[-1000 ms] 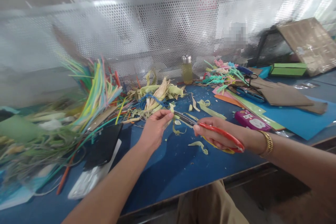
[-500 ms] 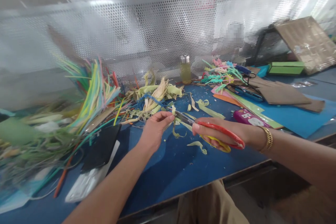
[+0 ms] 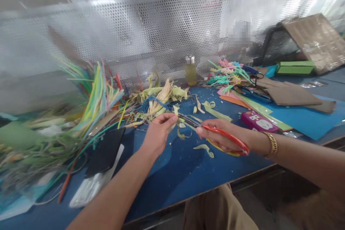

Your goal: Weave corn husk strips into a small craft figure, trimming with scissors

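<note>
Between thumb and fingers, my left hand (image 3: 159,131) pinches a small pale green strip of husk (image 3: 175,110). My right hand (image 3: 219,133) is closed round the scissors (image 3: 226,136), which have a red and a yellow handle. Their blades (image 3: 187,119) point left and reach the husk strip beside my left fingertips. Behind my hands lies a heap of dried corn husks (image 3: 163,95) with blue string among it. Curled husk scraps (image 3: 205,148) are scattered on the blue table (image 3: 178,183) around the blades.
Coloured strips (image 3: 97,93) and tangled fibres stand to the left, near a black flat object (image 3: 106,152). A glass jar (image 3: 190,72) is at the back by a perforated metal panel (image 3: 161,39). Paper flowers (image 3: 229,73), cardboard (image 3: 291,95) and a purple case (image 3: 257,121) lie to the right.
The scissor handles have come closer together, with the yellow one now mostly behind the red. The blades look more closed at the husk strip. My left hand has barely moved.
</note>
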A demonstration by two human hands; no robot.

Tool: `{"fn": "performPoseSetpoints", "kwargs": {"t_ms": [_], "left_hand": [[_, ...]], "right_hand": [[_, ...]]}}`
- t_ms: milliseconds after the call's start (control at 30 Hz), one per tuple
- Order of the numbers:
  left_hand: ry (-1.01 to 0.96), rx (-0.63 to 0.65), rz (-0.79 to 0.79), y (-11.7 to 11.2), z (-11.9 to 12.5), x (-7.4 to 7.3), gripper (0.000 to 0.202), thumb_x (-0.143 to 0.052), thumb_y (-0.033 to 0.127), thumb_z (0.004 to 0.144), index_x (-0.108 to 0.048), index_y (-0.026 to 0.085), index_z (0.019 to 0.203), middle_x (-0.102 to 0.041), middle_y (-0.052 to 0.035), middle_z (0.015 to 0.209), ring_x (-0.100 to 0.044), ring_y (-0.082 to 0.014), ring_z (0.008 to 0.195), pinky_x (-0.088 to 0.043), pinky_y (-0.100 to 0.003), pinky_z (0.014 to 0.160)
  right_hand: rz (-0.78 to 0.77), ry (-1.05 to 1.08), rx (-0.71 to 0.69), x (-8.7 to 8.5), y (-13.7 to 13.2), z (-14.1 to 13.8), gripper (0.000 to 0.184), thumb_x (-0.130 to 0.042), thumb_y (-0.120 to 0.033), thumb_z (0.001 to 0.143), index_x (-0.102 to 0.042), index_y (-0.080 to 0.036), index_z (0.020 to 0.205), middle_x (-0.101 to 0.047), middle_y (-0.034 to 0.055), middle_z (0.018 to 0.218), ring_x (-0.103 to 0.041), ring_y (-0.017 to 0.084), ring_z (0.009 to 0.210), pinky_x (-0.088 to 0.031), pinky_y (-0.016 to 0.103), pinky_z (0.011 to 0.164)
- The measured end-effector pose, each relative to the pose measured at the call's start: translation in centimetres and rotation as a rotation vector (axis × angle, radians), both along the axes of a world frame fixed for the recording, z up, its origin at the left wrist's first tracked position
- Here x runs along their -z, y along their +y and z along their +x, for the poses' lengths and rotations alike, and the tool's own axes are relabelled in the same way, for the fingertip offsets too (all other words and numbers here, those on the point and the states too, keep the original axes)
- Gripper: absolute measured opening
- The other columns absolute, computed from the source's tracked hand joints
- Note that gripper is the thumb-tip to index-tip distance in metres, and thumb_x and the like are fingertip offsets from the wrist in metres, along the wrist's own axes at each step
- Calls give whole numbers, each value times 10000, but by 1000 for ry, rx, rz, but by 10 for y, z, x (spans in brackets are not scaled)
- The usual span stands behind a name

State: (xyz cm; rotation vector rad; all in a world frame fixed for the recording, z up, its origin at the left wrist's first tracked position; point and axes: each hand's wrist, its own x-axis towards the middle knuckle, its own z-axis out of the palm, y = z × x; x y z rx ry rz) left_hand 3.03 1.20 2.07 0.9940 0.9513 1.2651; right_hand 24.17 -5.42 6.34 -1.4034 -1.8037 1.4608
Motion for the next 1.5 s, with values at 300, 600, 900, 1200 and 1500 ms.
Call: {"fn": "performPoseSetpoints", "kwargs": {"t_ms": [300, 600, 900, 1200, 1500], "left_hand": [[-73, 65, -99, -2, 0, -3, 373, -946, 270, 487, -672, 166, 718, -623, 42, 682, -579, -77, 629, -499, -210, 640], [-17, 82, -23, 0, 3, 4, 428, -933, 190, 483, -699, 176, 842, -659, 21, 821, -578, -79, 672, -464, -205, 629], [96, 67, 37, 1, 1, 9, 282, -875, 327, 612, -700, 177, 774, -604, 31, 704, -501, -70, 633, -403, -193, 620], [71, 91, 22, -3, 2, 4, 309, -882, 386, 600, -683, 185, 726, -555, 35, 668, -489, -85, 635, -399, -207, 610], [91, 104, 24, -3, 2, 3, 294, -878, 371, 601, -683, 171, 695, -548, 29, 649, -465, -78, 603, -371, -206, 579]], "right_hand": [[55, -39, 17, 3, 0, 7, 513, -468, -690, 890, -576, -188, 914, -475, -52, 511, -469, 94, 442, -383, 200, 406], [29, -19, 40, 3, -3, 5, 512, -491, -703, 869, -560, -195, 871, -488, -47, 513, -479, 98, 440, -375, 203, 399], [21, 4, 39, 3, -3, 1, 469, -499, -660, 885, -559, -196, 840, -474, -46, 521, -445, 87, 414, -359, 207, 378], [15, -51, 5, 2, -2, 5, 444, -501, -659, 879, -518, -217, 838, -506, -24, 594, -462, 102, 432, -371, 226, 375], [16, -64, -19, 0, -1, -2, 504, -462, -714, 876, -461, -214, 811, -497, -33, 598, -480, 91, 452, -400, 215, 420]]}}
